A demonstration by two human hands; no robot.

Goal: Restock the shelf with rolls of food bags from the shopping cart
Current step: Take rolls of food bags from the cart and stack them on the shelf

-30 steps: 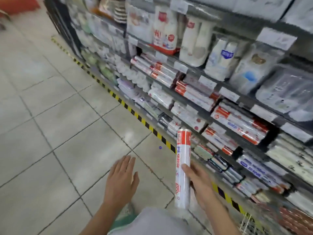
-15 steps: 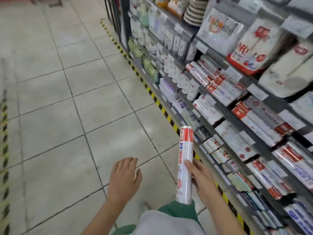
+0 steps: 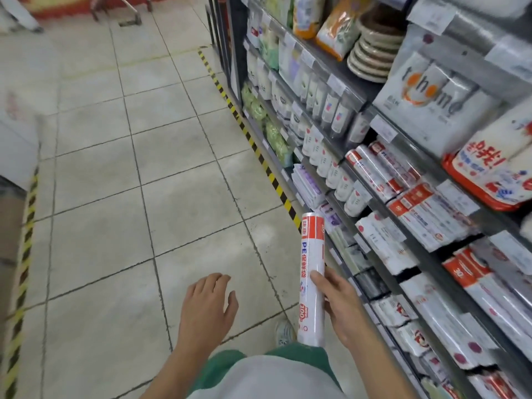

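A pale tiled floor (image 3: pixel 129 168) fills the left and middle of the view, a wide aisle running away from the person.

Along the right side stands a tall grey shelf (image 3: pixel 336 67) of several tiers, packed with wrapped goods. Its front edges carry price tags and slant from the upper middle down to the lower right.

A yellow-and-black striped tape line (image 3: pixel 259 152) runs on the floor just beside the shelf foot and marks the aisle's right edge. A second striped line (image 3: pixel 27 214) marks the left edge, beside a pale cabinet that is only partly in view.

On a middle tier lie red-and-white stocked rolls (image 3: pixel 371 168), side by side, ends facing the aisle.

The roll of food bags (image 3: pixel 312 263) is upright in the air just in front of the lower tiers, apart from them, white with a red band at the top.

The right hand (image 3: pixel 339 306) grips its lower half, with the thumb and fingers (image 3: pixel 318 280) curled round it.

The left hand (image 3: pixel 207 306) hovers palm down over the floor, fingers relaxed and slightly spread, holding nothing, well apart from the roll.

A pale shoe (image 3: pixel 285 332) shows on the tiles between the hands.
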